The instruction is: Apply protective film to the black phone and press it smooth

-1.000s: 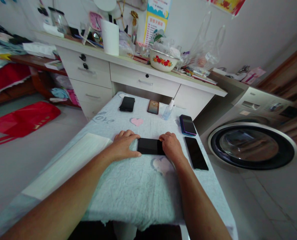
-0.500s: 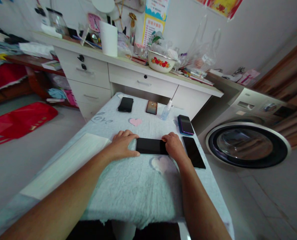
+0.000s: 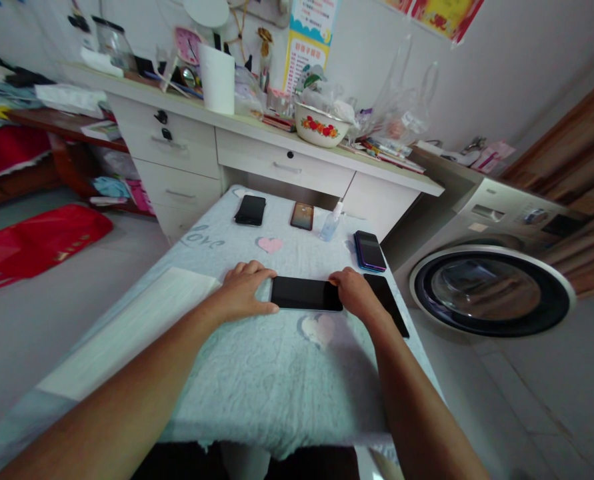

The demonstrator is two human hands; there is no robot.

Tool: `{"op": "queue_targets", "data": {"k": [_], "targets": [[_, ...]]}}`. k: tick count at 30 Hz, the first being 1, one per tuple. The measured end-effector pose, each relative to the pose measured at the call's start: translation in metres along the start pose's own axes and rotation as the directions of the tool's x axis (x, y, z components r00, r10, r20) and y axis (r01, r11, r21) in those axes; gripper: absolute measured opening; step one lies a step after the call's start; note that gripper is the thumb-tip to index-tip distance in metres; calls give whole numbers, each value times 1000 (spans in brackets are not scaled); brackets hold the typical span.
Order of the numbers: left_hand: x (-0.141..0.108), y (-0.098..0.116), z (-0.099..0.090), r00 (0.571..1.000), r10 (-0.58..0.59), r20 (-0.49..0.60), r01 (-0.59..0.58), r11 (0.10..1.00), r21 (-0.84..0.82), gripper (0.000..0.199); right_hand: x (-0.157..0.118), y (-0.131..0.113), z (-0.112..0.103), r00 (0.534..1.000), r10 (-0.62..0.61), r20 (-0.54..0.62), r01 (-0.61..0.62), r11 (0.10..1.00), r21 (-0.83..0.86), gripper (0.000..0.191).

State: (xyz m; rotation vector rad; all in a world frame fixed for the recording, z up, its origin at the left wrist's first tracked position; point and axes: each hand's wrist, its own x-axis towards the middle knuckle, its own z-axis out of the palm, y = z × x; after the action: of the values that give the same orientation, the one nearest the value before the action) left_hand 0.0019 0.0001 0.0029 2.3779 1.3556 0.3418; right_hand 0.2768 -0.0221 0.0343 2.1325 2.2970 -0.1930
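A black smartphone [image 3: 307, 294] lies flat, screen up and lengthwise across the cloth-covered table [image 3: 277, 373]. My left hand [image 3: 247, 290] is round its left end, with the index finger at the far corner and the thumb at the near one. At the right end, my right hand [image 3: 353, 291] has its fingers curled together over the far corner; its thumb is hidden. A dark tablet or large phone [image 3: 394, 313] lies just right of that hand, partly behind the wrist. Beyond it rests a stack of phones [image 3: 370, 251].
A dark phone [image 3: 251, 210], a brown-screened phone [image 3: 302, 217] and a clear spray bottle [image 3: 331, 223] are along the table's far side. A pale folded sheet [image 3: 131, 330] lies under my left forearm. White drawers [image 3: 177, 167] stand behind, a washing machine [image 3: 491, 280] on the right.
My right hand has slid a little to the right, uncovering more of the smartphone's right end and covering part of the tablet. The left hand and the smartphone have stayed put.
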Motion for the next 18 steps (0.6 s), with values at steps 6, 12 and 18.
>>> {"op": "queue_targets", "data": {"k": [6, 12, 18], "targets": [[1, -2, 2, 1000, 0, -1, 0, 1000, 10, 73, -4, 4, 6, 999, 17, -47, -15, 999, 38, 34], [1, -3, 1, 1000, 6, 5, -6, 1000, 15, 73, -7, 7, 7, 998, 15, -64, -10, 998, 70, 33], [0, 0, 0, 1000, -12, 12, 11, 1000, 12, 73, -9, 10, 9, 995, 16, -96, -5, 994, 111, 30]]}}
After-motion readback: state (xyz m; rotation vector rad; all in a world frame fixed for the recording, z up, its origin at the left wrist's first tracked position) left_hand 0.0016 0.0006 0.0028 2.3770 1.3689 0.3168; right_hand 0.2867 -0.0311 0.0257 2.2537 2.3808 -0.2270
